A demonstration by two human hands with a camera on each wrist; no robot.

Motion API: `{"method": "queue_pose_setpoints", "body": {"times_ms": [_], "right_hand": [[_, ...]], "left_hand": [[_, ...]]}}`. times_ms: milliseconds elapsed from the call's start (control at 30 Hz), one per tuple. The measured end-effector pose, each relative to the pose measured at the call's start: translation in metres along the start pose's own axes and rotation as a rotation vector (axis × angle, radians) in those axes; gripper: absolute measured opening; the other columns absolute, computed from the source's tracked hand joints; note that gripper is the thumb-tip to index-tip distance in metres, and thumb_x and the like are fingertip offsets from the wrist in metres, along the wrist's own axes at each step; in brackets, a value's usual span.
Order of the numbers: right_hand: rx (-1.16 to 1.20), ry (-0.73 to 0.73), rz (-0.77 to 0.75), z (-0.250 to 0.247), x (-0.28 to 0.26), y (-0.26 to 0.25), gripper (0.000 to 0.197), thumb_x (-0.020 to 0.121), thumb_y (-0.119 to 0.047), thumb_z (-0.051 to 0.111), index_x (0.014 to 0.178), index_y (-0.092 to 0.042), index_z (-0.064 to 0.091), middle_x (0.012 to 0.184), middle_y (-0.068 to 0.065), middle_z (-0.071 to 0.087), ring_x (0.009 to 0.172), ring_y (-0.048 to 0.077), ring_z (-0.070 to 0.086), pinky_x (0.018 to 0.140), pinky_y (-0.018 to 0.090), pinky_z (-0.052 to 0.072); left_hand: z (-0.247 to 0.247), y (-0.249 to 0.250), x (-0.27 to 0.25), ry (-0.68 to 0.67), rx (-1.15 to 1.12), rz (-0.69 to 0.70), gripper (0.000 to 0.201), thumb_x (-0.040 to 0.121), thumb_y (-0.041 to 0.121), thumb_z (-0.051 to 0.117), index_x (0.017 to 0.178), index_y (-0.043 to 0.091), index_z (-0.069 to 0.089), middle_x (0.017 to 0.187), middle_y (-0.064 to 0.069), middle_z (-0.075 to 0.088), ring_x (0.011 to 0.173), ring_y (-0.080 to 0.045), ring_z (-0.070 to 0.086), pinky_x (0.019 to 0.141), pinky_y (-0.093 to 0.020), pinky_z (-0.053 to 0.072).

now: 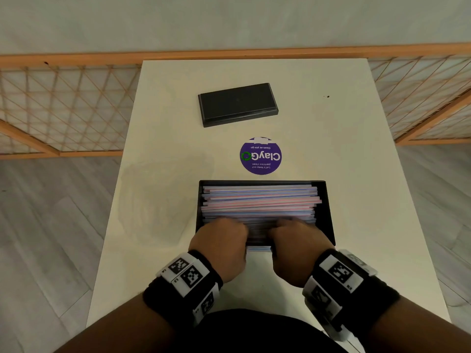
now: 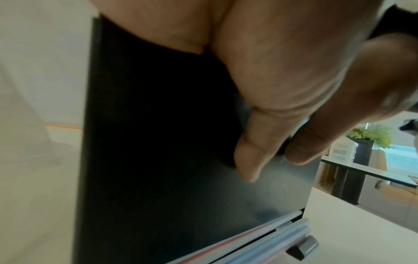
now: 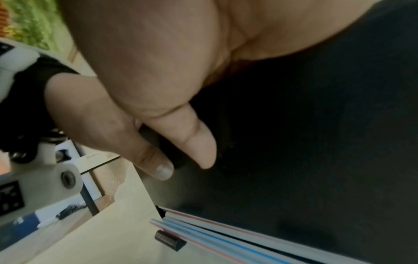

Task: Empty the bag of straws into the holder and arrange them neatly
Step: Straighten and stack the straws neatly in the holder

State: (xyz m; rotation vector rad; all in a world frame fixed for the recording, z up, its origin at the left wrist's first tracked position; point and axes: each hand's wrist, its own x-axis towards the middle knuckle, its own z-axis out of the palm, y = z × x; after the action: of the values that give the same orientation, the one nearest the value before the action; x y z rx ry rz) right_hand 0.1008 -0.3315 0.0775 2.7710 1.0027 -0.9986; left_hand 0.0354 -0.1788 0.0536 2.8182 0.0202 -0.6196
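The black rectangular holder (image 1: 328, 212) sits on the white table near me, filled with pink, blue and white striped straws (image 1: 260, 200) lying flat side by side. A few straw ends poke out of the slot at the bottom of its near wall (image 3: 226, 237). My left hand (image 1: 221, 238) and right hand (image 1: 298, 235) are side by side at the near wall. Their fingers curl over the rim onto the nearest straws, blurred. Both thumbs lie against the outside of the wall, the left thumb (image 2: 248, 160) and the right thumb (image 3: 199, 142). No bag is in view.
A flat black lid (image 1: 238, 104) lies at the far middle of the table (image 1: 356, 174). A round purple sticker (image 1: 260, 155) is between lid and holder. A wooden lattice screen (image 1: 63, 108) stands behind the table. Grey plank floor lies on both sides.
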Motion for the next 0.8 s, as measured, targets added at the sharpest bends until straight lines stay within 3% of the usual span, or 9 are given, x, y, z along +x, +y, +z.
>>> {"method": "queue_pose_setpoints", "body": {"times_ms": [233,333,400,467,500,567,667,800], "right_hand": [[0.0,0.042,-0.002,-0.004,0.001,0.0,0.026,0.086,-0.032,0.051,0.107,-0.026,0.065,0.113,-0.005,0.057,0.113,0.023,0.052,0.092,0.034,0.042],[-0.045,0.278,-0.063,-0.008,-0.008,-0.002,0.032,0.071,-0.045,0.066,0.095,-0.024,0.066,0.099,-0.001,0.062,0.094,0.027,0.059,0.081,0.041,0.048],[-0.032,0.39,-0.073,-0.008,-0.01,-0.003,0.058,0.061,-0.059,0.067,0.106,-0.022,0.063,0.108,0.003,0.061,0.098,0.029,0.057,0.081,0.045,0.05],[-0.058,0.329,-0.085,-0.005,-0.002,-0.002,0.084,0.061,-0.067,0.06,0.13,-0.02,0.053,0.139,0.011,0.05,0.127,0.037,0.047,0.098,0.054,0.043],[-0.064,0.27,-0.098,-0.003,0.003,-0.001,0.091,0.063,-0.068,0.057,0.139,-0.019,0.046,0.151,0.013,0.039,0.138,0.039,0.037,0.105,0.058,0.037],[-0.086,0.188,-0.14,0.004,0.009,0.002,0.09,0.066,-0.065,0.059,0.141,-0.019,0.041,0.156,0.013,0.033,0.144,0.038,0.029,0.11,0.06,0.03],[-0.084,0.198,-0.158,0.008,0.009,0.005,0.079,0.066,-0.063,0.061,0.132,-0.02,0.048,0.151,0.01,0.042,0.141,0.035,0.036,0.108,0.06,0.033],[-0.017,0.174,-0.127,0.0,0.018,0.006,0.086,0.076,-0.066,0.053,0.147,-0.023,0.027,0.163,0.003,0.016,0.151,0.029,0.008,0.119,0.056,0.014]], "left_hand": [[-0.008,-0.003,0.001,0.134,-0.07,0.067,0.016,0.089,0.031,0.063,0.099,0.019,0.065,0.102,0.001,0.066,0.096,-0.022,0.064,0.079,-0.032,0.054],[-0.019,-0.007,-0.007,0.366,-0.112,0.184,0.046,0.067,0.042,0.078,0.099,0.02,0.053,0.101,-0.001,0.059,0.094,-0.024,0.057,0.076,-0.033,0.047],[-0.025,-0.013,-0.008,0.428,-0.071,0.13,0.079,0.057,0.058,0.077,0.12,0.02,0.047,0.129,-0.004,0.052,0.119,-0.027,0.049,0.095,-0.044,0.044],[-0.029,-0.023,-0.002,0.259,0.011,0.019,0.119,0.057,0.072,0.071,0.15,0.021,0.018,0.164,-0.007,0.012,0.151,-0.03,0.012,0.119,-0.054,0.017],[-0.027,-0.027,0.004,0.166,0.067,-0.012,0.13,0.06,0.078,0.067,0.155,0.023,-0.002,0.167,-0.002,-0.01,0.154,-0.028,-0.009,0.121,-0.056,0.002],[-0.021,-0.034,0.012,0.103,0.118,-0.015,0.132,0.065,0.082,0.06,0.153,0.024,-0.021,0.164,0.0,-0.028,0.152,-0.026,-0.024,0.123,-0.058,-0.007],[-0.014,-0.036,0.015,0.156,0.089,0.013,0.128,0.065,0.081,0.057,0.157,0.021,-0.01,0.168,-0.004,-0.015,0.155,-0.026,-0.016,0.123,-0.058,-0.001],[-0.009,-0.037,0.02,0.213,0.098,0.013,0.13,0.063,0.086,0.054,0.158,0.02,-0.005,0.169,-0.006,-0.01,0.155,-0.028,-0.01,0.122,-0.055,0.0]]}}
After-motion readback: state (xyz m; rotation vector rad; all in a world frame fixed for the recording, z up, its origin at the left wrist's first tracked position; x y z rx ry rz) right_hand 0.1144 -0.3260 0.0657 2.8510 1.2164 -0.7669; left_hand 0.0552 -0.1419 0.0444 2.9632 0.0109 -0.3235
